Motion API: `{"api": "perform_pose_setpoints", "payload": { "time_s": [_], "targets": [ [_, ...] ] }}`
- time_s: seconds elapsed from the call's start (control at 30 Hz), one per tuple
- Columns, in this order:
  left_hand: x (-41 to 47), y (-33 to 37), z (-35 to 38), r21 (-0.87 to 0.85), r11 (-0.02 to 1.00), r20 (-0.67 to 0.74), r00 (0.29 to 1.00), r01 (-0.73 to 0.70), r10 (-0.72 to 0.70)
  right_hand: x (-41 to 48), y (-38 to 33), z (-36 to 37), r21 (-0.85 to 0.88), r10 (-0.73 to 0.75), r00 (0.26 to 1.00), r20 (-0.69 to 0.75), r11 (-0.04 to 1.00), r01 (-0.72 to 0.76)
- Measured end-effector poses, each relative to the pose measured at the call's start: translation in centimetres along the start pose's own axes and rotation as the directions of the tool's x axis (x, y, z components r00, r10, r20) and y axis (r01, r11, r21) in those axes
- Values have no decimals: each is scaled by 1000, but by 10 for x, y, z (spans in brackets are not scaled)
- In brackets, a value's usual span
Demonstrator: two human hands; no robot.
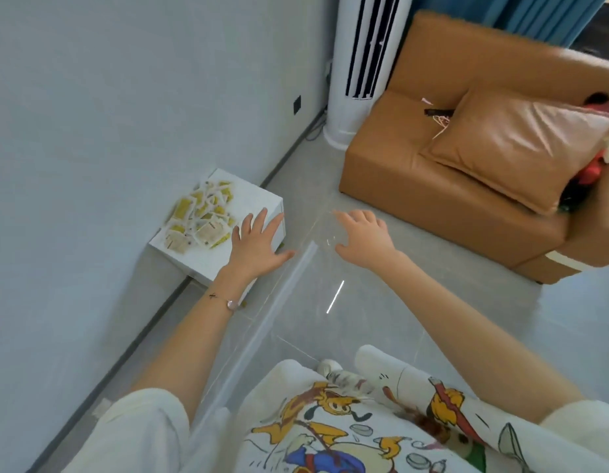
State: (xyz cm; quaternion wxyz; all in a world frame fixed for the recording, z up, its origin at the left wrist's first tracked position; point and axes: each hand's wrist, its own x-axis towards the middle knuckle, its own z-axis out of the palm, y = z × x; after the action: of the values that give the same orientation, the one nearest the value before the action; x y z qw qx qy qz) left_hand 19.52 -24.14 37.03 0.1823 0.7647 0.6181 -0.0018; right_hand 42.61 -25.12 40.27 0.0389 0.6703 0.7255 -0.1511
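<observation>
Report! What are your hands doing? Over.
Left hand open by white square box. Right hand open by clear plastic bin. Yellow packets piled on box.

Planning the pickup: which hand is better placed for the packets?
Left. The left hand is spread over the white box, beside the packets; the right hand is off to the side, above the floor.

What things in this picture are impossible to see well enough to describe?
- Head view: print on the yellow packets on the white box is too small and blurred.
- Head view: the clear box is see-through; whether the right hand touches it is unclear.
- Head view: red things behind the cushion are hidden by it and cut by the right edge.
</observation>
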Motion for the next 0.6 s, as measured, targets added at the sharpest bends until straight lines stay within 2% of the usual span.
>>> {"api": "perform_pose_setpoints", "payload": {
  "time_s": [0.17,0.4,0.6],
  "targets": [
    [19,-28,-2,-55,983,-11,984,178,-179,64,-16,-12,-28,-132,989,66,991,135],
    [75,-94,-10,-70,942,-37,943,327,-330,180,-69,-19,-63,-280,952,122,955,288],
    [121,-179,-19,-121,862,-94,859,492,-504,289,-127,-10,-88,-383,910,159,913,399]
  ]
}}
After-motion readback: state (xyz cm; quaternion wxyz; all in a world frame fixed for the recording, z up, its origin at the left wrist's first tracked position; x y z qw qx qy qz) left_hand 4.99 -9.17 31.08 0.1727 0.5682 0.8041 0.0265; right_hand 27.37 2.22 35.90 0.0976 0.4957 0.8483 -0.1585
